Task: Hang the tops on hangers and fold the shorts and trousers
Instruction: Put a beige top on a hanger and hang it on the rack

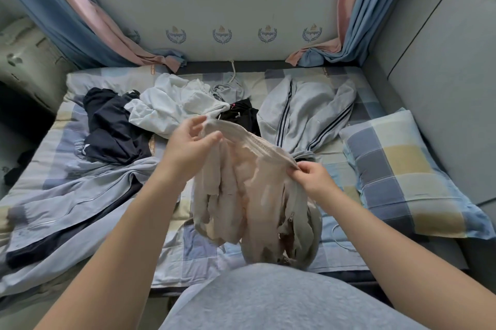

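Soft, light beige zippered garment (241, 182) sags above the checked bed (204, 249). The right hand (312, 180) pinches its ribbed band (257, 143), the left hand (188, 146) has its fingers spread; best held along that band.

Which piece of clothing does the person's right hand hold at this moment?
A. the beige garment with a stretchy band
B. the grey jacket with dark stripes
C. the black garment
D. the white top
A: the right hand pinches one end of the stretchy band of the beige garment, which hangs in front of the person over the bed.
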{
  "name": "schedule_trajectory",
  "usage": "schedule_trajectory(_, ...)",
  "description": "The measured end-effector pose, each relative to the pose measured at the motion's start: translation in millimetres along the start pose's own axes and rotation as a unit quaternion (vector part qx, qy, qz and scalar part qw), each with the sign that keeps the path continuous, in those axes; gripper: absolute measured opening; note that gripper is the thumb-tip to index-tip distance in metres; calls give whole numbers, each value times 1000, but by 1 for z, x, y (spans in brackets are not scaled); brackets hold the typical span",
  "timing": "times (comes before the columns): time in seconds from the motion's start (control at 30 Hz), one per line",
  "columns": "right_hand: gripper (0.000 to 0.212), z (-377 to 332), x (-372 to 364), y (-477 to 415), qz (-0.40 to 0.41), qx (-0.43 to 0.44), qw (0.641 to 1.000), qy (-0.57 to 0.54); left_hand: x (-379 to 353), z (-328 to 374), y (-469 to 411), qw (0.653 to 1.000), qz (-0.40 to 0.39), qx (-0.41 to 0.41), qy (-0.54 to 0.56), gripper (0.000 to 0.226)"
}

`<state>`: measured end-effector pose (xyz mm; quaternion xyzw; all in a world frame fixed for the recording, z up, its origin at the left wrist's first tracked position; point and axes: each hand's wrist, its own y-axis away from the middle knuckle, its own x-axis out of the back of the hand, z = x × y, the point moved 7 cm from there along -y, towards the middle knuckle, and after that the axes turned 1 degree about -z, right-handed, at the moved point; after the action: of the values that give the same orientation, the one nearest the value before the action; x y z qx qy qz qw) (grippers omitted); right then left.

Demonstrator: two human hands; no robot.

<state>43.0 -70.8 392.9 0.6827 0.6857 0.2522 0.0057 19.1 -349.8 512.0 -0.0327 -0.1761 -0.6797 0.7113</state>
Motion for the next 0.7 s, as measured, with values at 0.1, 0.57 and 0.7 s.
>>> schedule_trajectory(0.1, 27, -27, -2, 6, 1, 5, 996, -84, -32, -12, 7, 994, -98, 25, -42, 38)
schedule_trajectory(0.57, 19, -117, 3, 34, -22, 21, 925, -379, -115, -119, 37, 943, -272, 115, -154, 61)
schedule_trajectory(0.7, 20, -122, 9, 36, -31, 31, 899, -436, -92, -146, 41, 937, -152, 305, -82, 64)
